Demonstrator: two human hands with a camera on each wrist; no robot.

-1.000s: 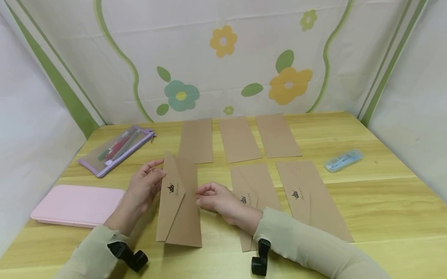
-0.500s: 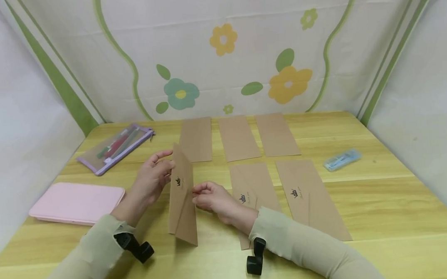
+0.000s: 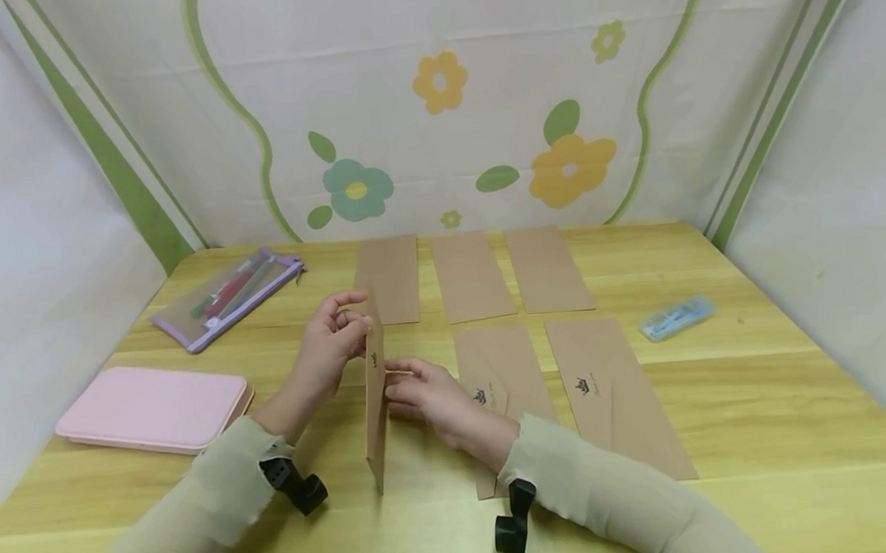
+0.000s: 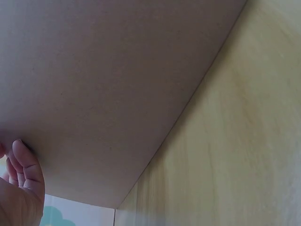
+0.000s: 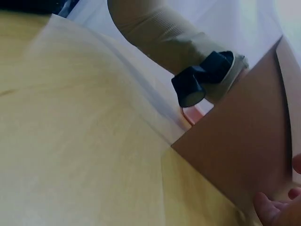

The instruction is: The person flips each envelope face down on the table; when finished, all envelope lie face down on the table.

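In the head view a brown kraft envelope [image 3: 375, 403] stands almost edge-on, a small crown print on its face. My left hand [image 3: 330, 339] pinches its upper left edge. Close on the other side, my right hand [image 3: 429, 397] has its fingertips against the envelope, with the fingers loosely spread. The left wrist view shows the envelope's plain side [image 4: 108, 89] filling much of the frame, the left fingers [image 4: 30, 169] at its edge. In the right wrist view, the right fingers [image 5: 265, 207] reach the flap side of the envelope [image 5: 235, 136].
Two crown-printed envelopes lie to the right, one [image 3: 517, 364] partly under the right forearm, the other [image 3: 649, 416] beside it. Three plain-side-up envelopes [image 3: 473, 275] form a back row. A pink case [image 3: 155, 404] and a purple-edged pencil pouch [image 3: 229, 298] lie left, a light-blue case [image 3: 677, 318] right.
The envelope has turned from facing me to nearly edge-on. My left hand has moved right with it. My right hand's pinch on the edge has loosened, its fingers now more spread.
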